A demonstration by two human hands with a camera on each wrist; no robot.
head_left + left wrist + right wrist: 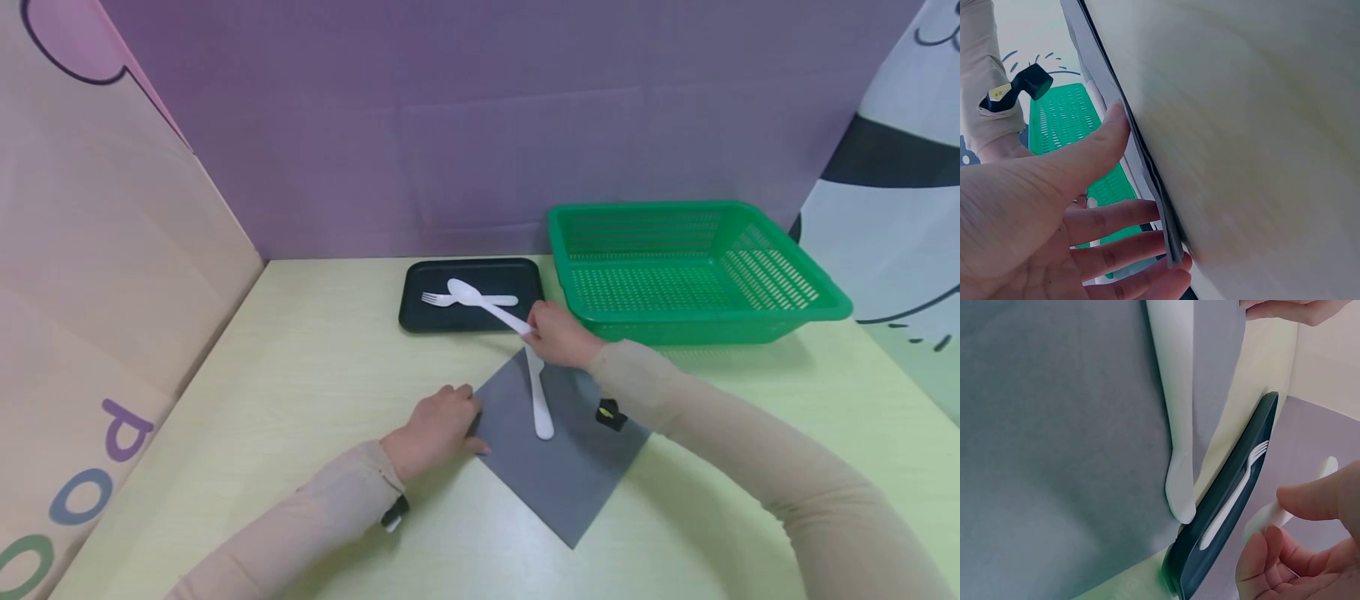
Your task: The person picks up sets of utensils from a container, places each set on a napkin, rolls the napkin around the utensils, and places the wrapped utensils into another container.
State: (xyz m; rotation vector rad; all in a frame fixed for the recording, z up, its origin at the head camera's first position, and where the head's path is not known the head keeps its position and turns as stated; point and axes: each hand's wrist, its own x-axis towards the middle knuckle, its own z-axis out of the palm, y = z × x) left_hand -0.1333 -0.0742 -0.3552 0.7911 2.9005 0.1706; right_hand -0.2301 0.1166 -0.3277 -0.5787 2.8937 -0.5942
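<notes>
My right hand (564, 335) pinches the handle of a white plastic spoon (467, 292) between thumb and fingers. The spoon's bowl hangs over a black tray (422, 277). In that tray lies a white plastic fork (502, 301), tines to the left. A white plastic knife (542, 410) rests on a dark grey square napkin (576, 492), its blade end partly behind the right hand in the head view. At the napkin's left corner is my left hand (437, 427); its thumb and extended fingers (1113, 222) touch the layered edge in the left wrist view.
A green perforated basket (697, 329) stands at the back right, beside the tray. Behind the pale wood-look table (337, 350) rises a purple backdrop (480, 125). Printed panels flank the left and right sides.
</notes>
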